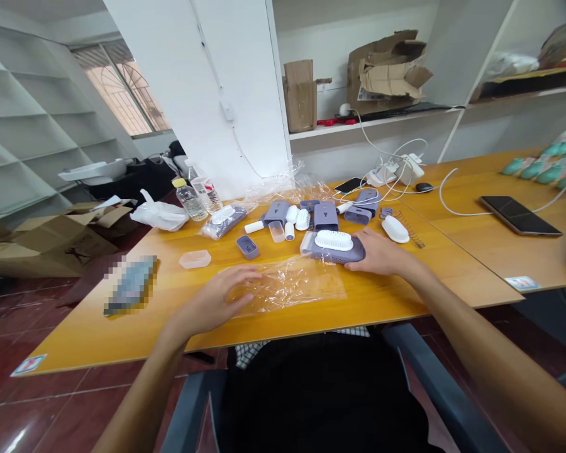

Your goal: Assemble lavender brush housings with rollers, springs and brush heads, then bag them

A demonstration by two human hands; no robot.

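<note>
Grey plastic case point(344, 251), long axis across the table point(122, 327), brush point(333, 240) upward

Black top point(311, 402) over a black-and-white checked shirt point(249, 352), with bare forearms point(500, 358)

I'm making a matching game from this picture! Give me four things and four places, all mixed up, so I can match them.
Things:
1. left hand
2. right hand
3. water bottle
4. black computer mouse

Places:
A. beside a white cable
B. on a clear plastic bag
C. beside a crumpled white plastic bag
D. on a grey-purple plastic case

Right pairs: 1-B, 2-D, 3-C, 4-A
</note>
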